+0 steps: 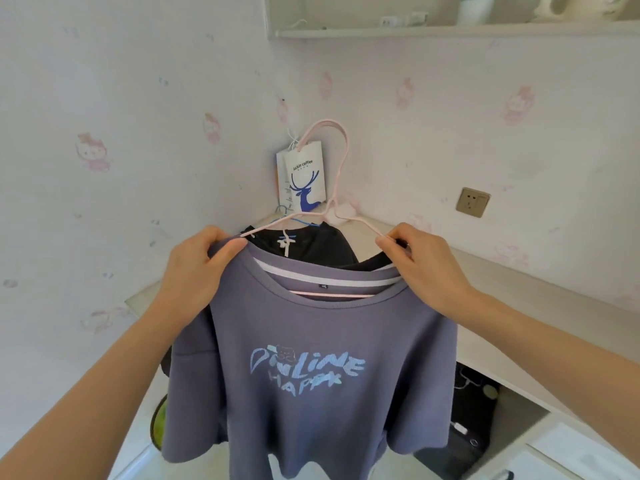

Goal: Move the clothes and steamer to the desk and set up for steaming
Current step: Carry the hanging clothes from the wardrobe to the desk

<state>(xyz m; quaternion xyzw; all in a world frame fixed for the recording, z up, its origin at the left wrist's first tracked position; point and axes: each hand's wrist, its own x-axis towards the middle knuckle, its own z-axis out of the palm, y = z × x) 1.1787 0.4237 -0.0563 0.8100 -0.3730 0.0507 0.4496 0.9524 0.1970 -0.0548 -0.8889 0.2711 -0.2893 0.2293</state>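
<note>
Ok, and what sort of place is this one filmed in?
Most likely a bedroom or dorm room at home: cartoon-cat wallpaper, a corner desk under a wall shelf, and a purple T-shirt on a pink hanger gripped by the left hand and right hand.

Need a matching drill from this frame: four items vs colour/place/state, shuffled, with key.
Items:
1 T-shirt
2 hanger
3 paper tag
4 wall socket

Descriptions:
A pink, hook pointing up
B beige, at right, nothing plugged in
C held up at the shoulders by left hand and right hand
D white with a blue deer, hanging in the corner

Pairs: 1-C, 2-A, 3-D, 4-B
</note>
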